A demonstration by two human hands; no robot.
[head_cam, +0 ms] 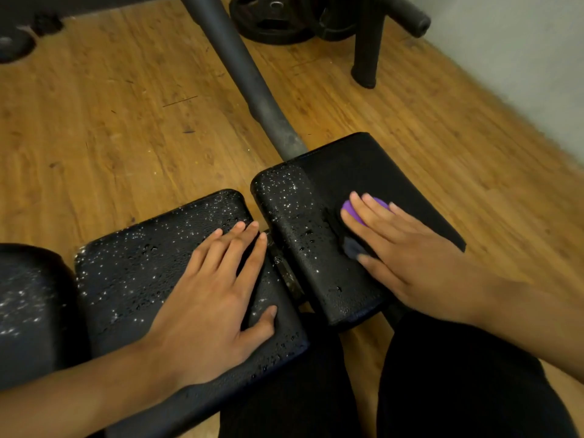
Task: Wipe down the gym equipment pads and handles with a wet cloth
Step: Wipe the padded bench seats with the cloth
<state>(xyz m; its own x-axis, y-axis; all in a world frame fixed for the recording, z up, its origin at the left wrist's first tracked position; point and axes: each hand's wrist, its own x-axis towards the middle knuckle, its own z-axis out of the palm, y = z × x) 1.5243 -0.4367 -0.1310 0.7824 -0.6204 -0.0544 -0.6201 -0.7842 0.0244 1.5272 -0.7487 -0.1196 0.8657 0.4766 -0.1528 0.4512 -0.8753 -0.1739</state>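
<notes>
1. While the left hand (218, 298) lies flat on the middle pad (142, 279) at about 7 o'clock, fingers straight and thumb spread wide, it grips nothing.
2. Right hand (407, 251) is flat too, fingers stretched out and pressing the cloth (380, 203) down onto the right pad (316, 248), around 3 o'clock from the centre.
3. Not much of the cloth shows: a rounded bright purple bit peeks out between and past the fingertips. There's a darker greyish patch by the thumb, and I can't tell if it's part of the same cloth.
4. Pads are black with a pebbly skin. The middle pad is covered in shiny water beads, and so is the left pad (28, 305) at 9 o'clock.
5. Right pad is split: beaded on its 9 o'clock side, plain matte black on the side at 3 o'clock of the cloth.
6. A scuffed metal bar (249, 77) runs from the right pad up toward 12 o'clock, over the wood floor (110, 121).
7. Weight plates (275, 23) sit at 12 o'clock, and a pale wall (521, 58) at 2 o'clock.
8. Legs in black trousers (458, 374) are at 5 o'clock.
</notes>
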